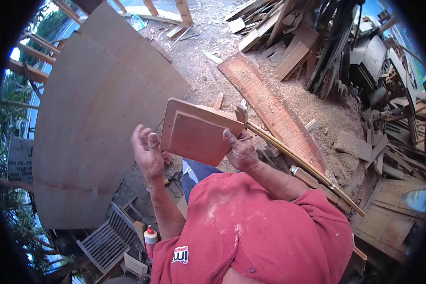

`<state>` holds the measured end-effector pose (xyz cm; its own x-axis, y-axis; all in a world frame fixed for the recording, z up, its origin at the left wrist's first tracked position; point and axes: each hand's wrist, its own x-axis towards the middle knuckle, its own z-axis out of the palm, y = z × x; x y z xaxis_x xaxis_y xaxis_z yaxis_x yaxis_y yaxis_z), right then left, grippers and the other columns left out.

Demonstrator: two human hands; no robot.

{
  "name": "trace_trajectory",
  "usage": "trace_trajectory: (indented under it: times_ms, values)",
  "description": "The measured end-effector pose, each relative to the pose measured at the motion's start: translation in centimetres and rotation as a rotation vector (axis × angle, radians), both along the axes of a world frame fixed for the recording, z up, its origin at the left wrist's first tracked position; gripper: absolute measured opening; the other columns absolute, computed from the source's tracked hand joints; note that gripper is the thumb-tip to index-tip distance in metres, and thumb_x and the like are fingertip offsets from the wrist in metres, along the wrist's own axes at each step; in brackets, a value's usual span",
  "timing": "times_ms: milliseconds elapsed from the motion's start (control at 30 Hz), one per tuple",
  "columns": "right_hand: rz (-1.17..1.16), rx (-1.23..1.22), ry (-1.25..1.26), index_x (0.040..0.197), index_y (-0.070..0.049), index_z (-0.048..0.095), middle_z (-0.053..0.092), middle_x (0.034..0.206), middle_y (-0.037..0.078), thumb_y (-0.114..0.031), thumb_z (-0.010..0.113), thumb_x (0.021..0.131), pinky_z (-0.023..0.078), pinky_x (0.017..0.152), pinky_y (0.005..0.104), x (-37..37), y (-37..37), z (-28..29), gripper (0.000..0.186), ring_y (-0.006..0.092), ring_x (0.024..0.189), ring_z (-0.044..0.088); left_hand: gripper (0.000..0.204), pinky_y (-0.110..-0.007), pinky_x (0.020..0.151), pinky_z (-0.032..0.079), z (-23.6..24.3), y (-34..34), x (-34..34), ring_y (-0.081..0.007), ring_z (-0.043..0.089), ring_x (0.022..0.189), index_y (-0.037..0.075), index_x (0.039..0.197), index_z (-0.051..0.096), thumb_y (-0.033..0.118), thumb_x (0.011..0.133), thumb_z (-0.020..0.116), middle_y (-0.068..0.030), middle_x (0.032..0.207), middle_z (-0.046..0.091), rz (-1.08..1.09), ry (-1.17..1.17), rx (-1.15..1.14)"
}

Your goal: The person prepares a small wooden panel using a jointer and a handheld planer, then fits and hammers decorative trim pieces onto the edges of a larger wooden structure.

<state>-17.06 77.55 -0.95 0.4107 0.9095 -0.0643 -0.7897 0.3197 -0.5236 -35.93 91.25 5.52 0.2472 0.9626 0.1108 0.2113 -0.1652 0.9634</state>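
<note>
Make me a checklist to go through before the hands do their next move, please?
1. Flat reddish-brown wooden panel held: ok, the right hand grips its right edge.
2. Left hand free: ok, open beside the panel.
3. Long brass-coloured metal bar clear of the panel: cannot tell, they meet or overlap in view.
4. Long orange-brown wooden plank clean: not ok, sawdust lies on it.
5. Red-capped white bottle upright: ok.

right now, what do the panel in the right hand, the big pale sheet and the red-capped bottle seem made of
Panel: probably wood, smooth and fairly matt, given its reddish-brown tone and stepped border. Sheet: likely plywood, bare-looking, its broad flat face crossed by a faint seam. Bottle: perhaps plastic, from its squeeze-bottle shape; finish too small to judge.
</note>
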Motion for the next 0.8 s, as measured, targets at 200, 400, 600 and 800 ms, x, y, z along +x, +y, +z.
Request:
trace_trajectory:
  times_ms: [200, 400, 600, 800]
  values:
    - [-0.125, -0.062, 0.021, 0.129, -0.004, 0.054, 0.062, 0.121, 0.007, -0.021, 0.059, 0.100, 0.050, 0.094, 0.0314, -1.3, 1.9, -0.1, 0.034, 0.0135, 0.111, 0.059, 0.050, -0.034, 0.087, 0.055, -6.6, 1.5, 3.7, -0.0203, 0.061, 0.105, 0.000, 0.137, 0.039, 0.026, 0.099, 0.061, -0.0122, 0.124, 0.057, -0.067, -0.591, -0.602]
    - [0.112, -0.226, -0.362, 0.127, 0.002, 0.054, 0.063, 0.117, 0.012, -0.018, 0.060, 0.098, 0.049, 0.092, 0.0294, 1.2, 4.4, -1.5, 0.036, 0.0141, 0.105, 0.060, 0.052, -0.032, 0.094, 0.052, -9.5, 10.7, 6.1, -0.0193, 0.060, 0.107, -0.001, 0.139, 0.037, 0.009, 0.095, 0.064, -0.0133, 0.121, 0.058, -0.098, -0.420, -0.448]
    - [0.328, -0.492, -0.318, 0.125, 0.008, 0.051, 0.065, 0.115, 0.017, -0.011, 0.060, 0.096, 0.063, 0.081, 0.0390, -0.4, 12.3, -3.2, 0.036, 0.0269, 0.102, 0.067, 0.063, -0.031, 0.080, 0.054, -6.0, 22.3, 10.0, -0.0184, 0.063, 0.090, 0.000, 0.143, 0.039, 0.005, 0.088, 0.069, -0.0116, 0.104, 0.063, -0.575, 0.107, -0.176]
    - [-0.030, -0.399, -0.050, 0.126, 0.003, 0.051, 0.065, 0.116, 0.018, -0.009, 0.056, 0.099, 0.063, 0.078, 0.0422, -1.3, 23.6, -5.9, 0.030, 0.0302, 0.099, 0.069, 0.068, -0.034, 0.086, 0.054, -6.9, 35.3, 12.3, -0.0237, 0.066, 0.098, 0.003, 0.148, 0.037, 0.021, 0.091, 0.070, -0.0155, 0.110, 0.065, -0.658, 0.253, -0.011]
